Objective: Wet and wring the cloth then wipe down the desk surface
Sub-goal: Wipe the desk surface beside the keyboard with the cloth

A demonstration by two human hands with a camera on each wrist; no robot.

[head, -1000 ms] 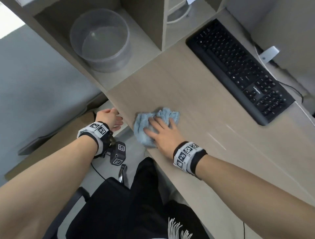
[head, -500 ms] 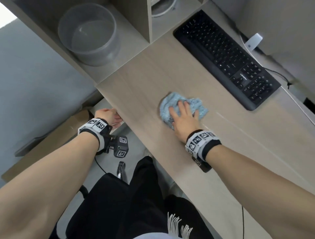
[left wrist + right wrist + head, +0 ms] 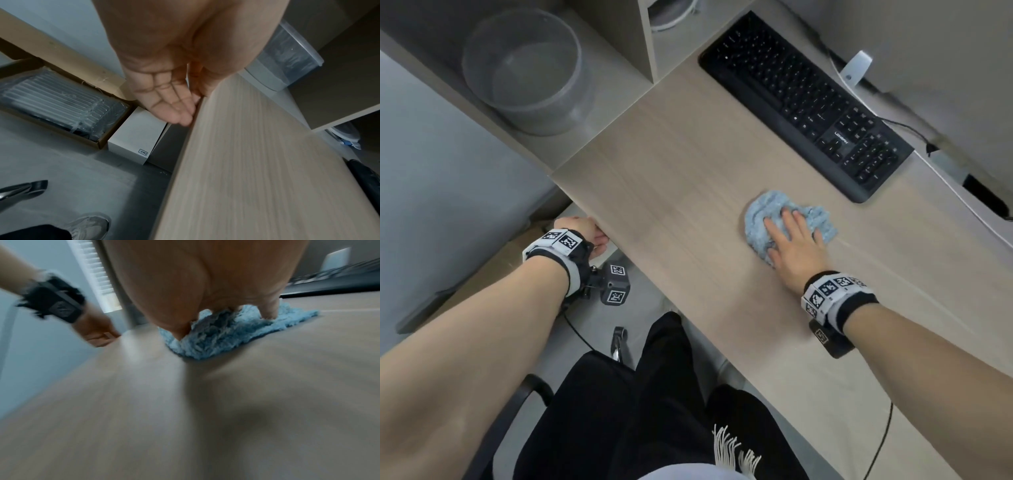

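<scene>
Cloth [image 3: 787,219] lies bunched under the flat right hand [image 3: 796,248] on desk [image 3: 681,192].

Cloth [image 3: 789,222] under my right grip [image 3: 796,246]: fluffy pale-blue terry, rough pile. Tabletop [image 3: 688,192] beneath cloth: pale wood-grain laminate, smooth, matt. Keyboard [image 3: 804,102] beyond cloth: black matt plastic. Tub [image 3: 527,72] far left of cloth: translucent plastic, smooth.

- Cloth [image 3: 789,219]: light blue, fluffy, bunched into a crumpled wad, lying flat on the desk just in front of the keyboard's near right end, partly covered from above.
- Desk [image 3: 681,192]: pale wood-grain top, with a shelf unit at its left end.
</scene>
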